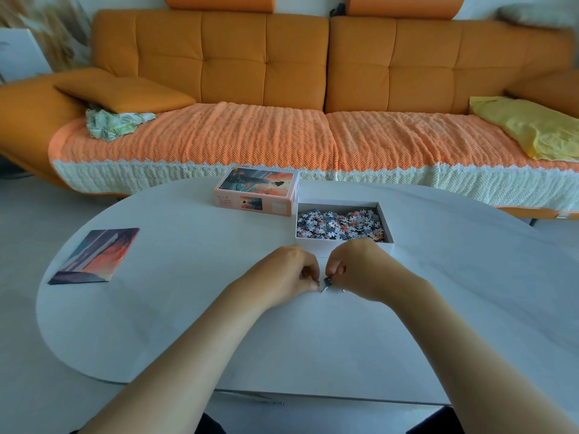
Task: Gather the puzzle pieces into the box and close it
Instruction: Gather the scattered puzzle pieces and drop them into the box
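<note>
I am watching both hands working close together low over the white table [454,292], just in front of the open puzzle box [338,205]. The left hand [289,270] is curling its fingers down with the thumb near the tabletop, its tips meeting the few loose pieces [327,281] lying between the two hands; I cannot tell whether it is really gripping one. The right hand [357,267] is curling as well, and its fingertips are pinching a dark one of those loose pieces. The two hands are nearly touching at the fingertips.

Behind them the box is sitting open, holding a heap of puzzle pieces [340,225] in grey, white and orange. Its lid [260,189] is lying picture side up just to the left of the box, touching or almost touching it. A printed reference picture [95,255] is lying flat well off to the left on the table. An orange sofa [263,67] is filling the background, with a yellow cloth [532,126] on its right end.
</note>
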